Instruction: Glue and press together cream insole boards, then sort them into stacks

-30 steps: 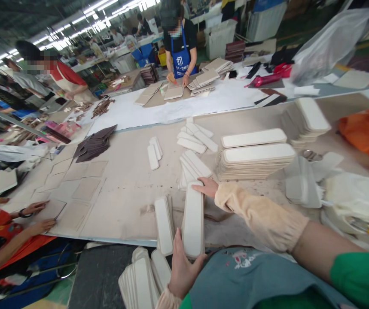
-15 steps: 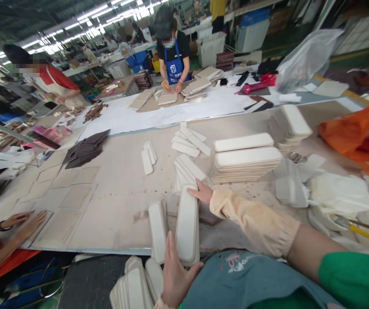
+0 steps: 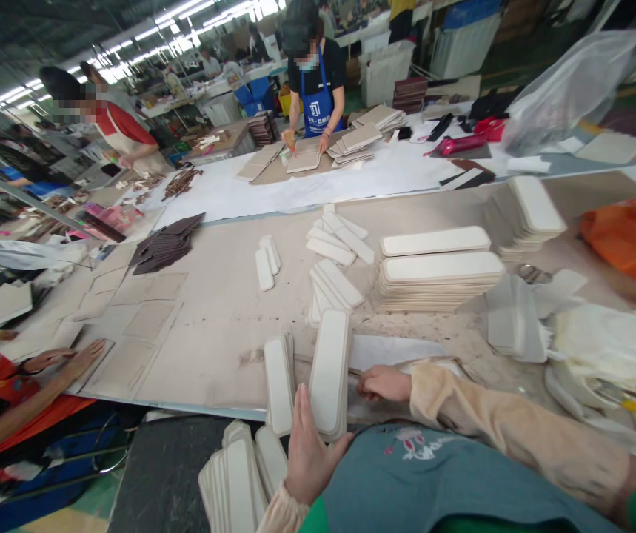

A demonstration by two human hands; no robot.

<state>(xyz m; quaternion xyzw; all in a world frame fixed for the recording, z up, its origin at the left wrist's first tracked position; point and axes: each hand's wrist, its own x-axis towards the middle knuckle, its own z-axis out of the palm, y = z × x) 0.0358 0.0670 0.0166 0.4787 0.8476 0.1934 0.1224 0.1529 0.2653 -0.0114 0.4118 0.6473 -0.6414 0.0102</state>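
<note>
The left hand (image 3: pixel 313 453) is held open, thumb spread wide, at the pale strips' (image 3: pixel 329 370) near end; the right hand's (image 3: pixel 385 383) fingers are curled beside them; whether anything is pinched cannot be told.

The strips (image 3: pixel 329 370) are cream (edges (image 3: pixel 440 295) beige), the apron (image 3: pixel 384 485) teal with a pink and white motif (image 3: pixel 409 446).
</note>
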